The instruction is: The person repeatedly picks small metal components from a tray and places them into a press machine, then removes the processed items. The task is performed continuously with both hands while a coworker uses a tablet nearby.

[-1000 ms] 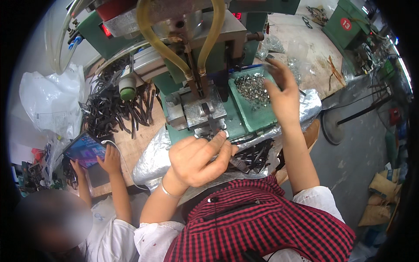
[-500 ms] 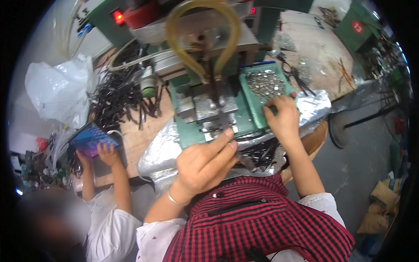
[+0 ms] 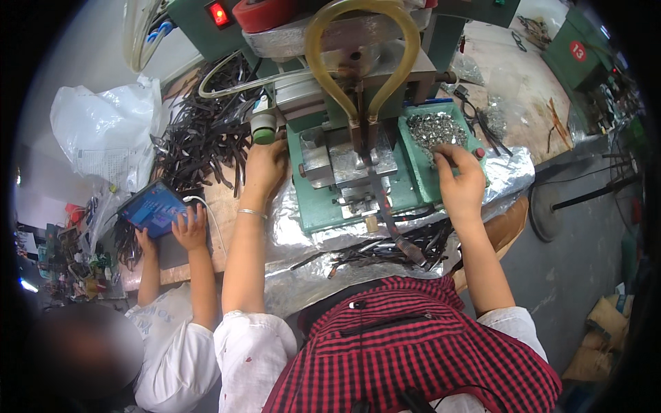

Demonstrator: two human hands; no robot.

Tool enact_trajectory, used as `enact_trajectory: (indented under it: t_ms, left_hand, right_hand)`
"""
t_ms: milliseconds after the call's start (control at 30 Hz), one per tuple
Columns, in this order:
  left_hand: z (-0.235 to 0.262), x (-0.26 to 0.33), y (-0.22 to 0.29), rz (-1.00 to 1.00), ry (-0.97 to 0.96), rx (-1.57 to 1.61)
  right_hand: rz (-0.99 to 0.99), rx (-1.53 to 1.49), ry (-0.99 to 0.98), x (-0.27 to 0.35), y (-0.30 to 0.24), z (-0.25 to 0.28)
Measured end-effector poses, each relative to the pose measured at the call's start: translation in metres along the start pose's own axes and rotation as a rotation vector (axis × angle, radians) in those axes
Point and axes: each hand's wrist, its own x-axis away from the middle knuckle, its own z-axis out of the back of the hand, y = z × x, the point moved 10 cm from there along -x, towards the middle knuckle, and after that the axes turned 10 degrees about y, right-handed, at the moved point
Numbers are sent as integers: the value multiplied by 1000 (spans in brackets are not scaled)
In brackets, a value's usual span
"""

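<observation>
My left hand [image 3: 266, 166] reaches out beside the press, against a white bottle-like container with a green end [image 3: 263, 135]. That container and the angle hide its fingertips. My right hand [image 3: 463, 180] is over the green tray [image 3: 425, 180], its thumb and index finger pinched together at the edge of a heap of small shiny metal pieces [image 3: 435, 129]; whatever is between them is too small to make out. Between my hands, a dark strap [image 3: 387, 215] hangs from the metal block [image 3: 363, 165] of the green press, its lower end over more dark straps [image 3: 358, 256].
A big pile of dark straps [image 3: 200, 131] lies left of the press. At left, another person's hands [image 3: 190, 227] touch a tablet [image 3: 153, 210] with a white cable. A yellowish hose [image 3: 318, 65] loops above the press. Silver foil [image 3: 513, 172] covers the table edge; pliers [image 3: 469, 110] lie right.
My left hand has left the front of the press and moved left and forward to the green-ended container. The strap now hangs free. My right hand stays at the tray, fingertips closer together.
</observation>
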Motion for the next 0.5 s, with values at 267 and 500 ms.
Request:
enact_trajectory:
  t_ms: [267,500]
  left_hand:
    - [50,60,-52,112,221,186]
    - [61,46,-45,576,433,938]
  right_hand:
    - [-93,55,126,22,36,74]
    - [204,-350,-15,-22,-102,15]
